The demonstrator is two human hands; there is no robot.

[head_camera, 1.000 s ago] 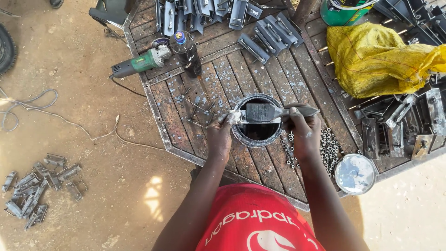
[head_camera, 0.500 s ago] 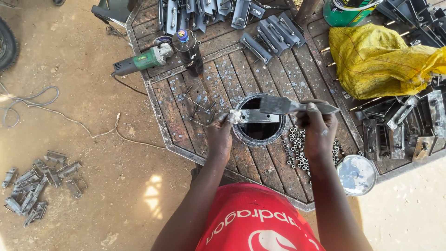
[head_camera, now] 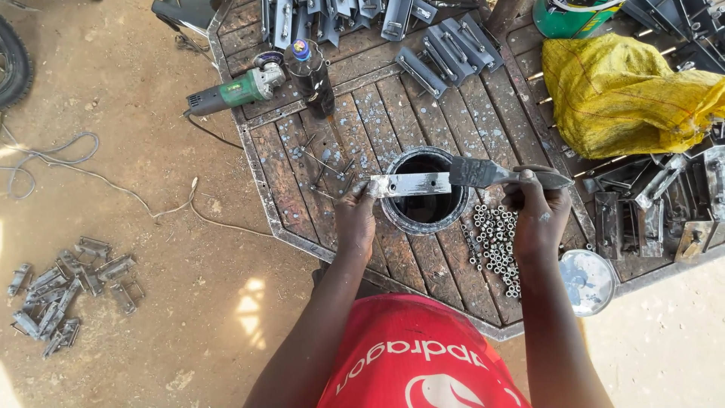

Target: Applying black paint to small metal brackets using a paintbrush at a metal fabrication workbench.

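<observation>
My left hand point(head_camera: 356, 219) grips the left end of a flat metal bar point(head_camera: 411, 184) and holds it level over an open can of black paint point(head_camera: 427, 190). My right hand point(head_camera: 538, 211) is closed on the handle of a paintbrush point(head_camera: 498, 175), whose dark bristles rest against the bar's right end. The can stands near the middle of a rusty steel worktable point(head_camera: 362, 121).
A pile of small metal nuts point(head_camera: 497, 243) lies beside the can, with its round lid point(head_camera: 588, 281) at the table's edge. A green angle grinder point(head_camera: 230, 92) and dark bottle point(head_camera: 311, 75) sit at the back left. Yellow sack point(head_camera: 627, 91), metal brackets point(head_camera: 445, 49), scrap on the ground point(head_camera: 64, 291).
The brush has slid from the middle of the bar to its right end, with my right hand moving rightwards. My left hand still holds the bar over the can.
</observation>
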